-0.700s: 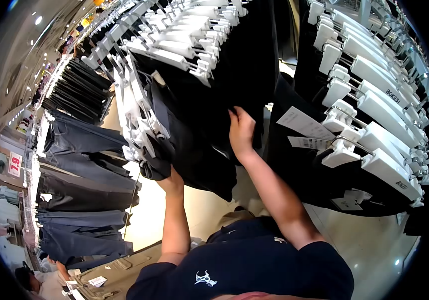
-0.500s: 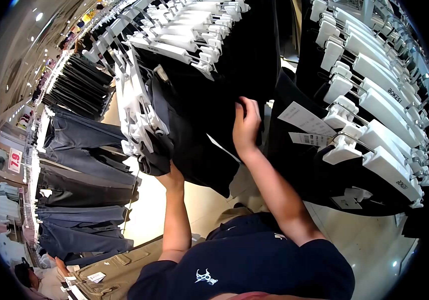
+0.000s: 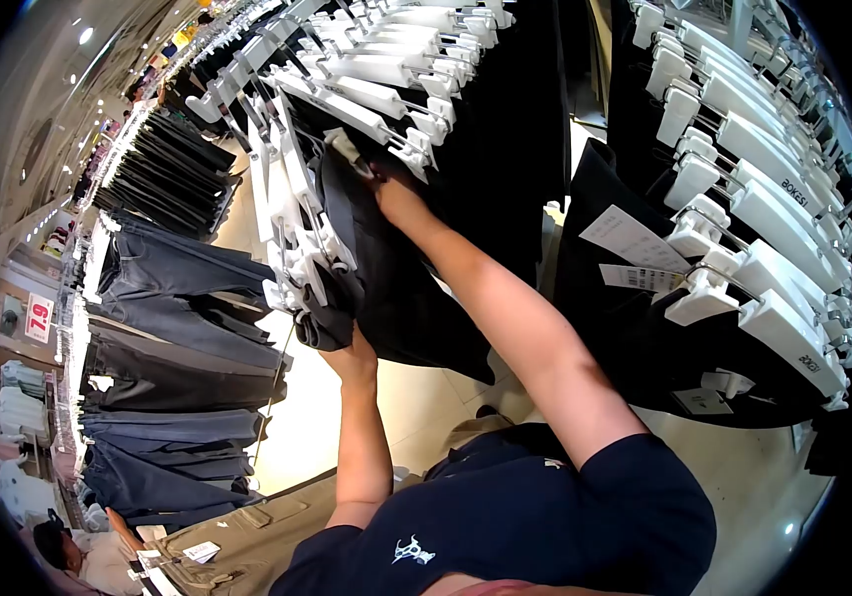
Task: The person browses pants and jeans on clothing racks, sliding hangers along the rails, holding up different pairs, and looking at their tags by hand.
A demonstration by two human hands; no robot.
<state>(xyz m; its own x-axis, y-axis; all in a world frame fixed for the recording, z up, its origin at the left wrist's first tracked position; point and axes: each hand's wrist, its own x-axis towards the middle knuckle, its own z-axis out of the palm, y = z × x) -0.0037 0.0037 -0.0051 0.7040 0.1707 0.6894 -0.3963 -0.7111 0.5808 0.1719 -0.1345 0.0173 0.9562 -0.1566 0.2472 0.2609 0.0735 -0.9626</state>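
Note:
Black trousers point(image 3: 406, 308) hang from white clip hangers point(image 3: 292, 199) left of centre. My left hand point(image 3: 352, 360) is at the lower end of these hangers, its fingers hidden behind the dark cloth. Higher up, my right hand point(image 3: 392, 195) reaches to the top of the trousers, next to a pale hanger clip point(image 3: 345, 147); its fingertips are closed there, but what they pinch is too small to make out. Just behind, a row of white hangers point(image 3: 376, 94) carries more black trousers.
On the right, another rack of white hangers point(image 3: 779, 233) holds black garments with paper tags point(image 3: 633, 236). Dark jeans point(image 3: 173, 263) hang at the left, khaki trousers point(image 3: 247, 536) at the lower left. A person point(image 3: 98, 561) is at the bottom left corner.
My right hand has moved left and up from the middle of the black cloth to the hanger clip, and its fingers have closed. My left hand stays by the lower hanger end.

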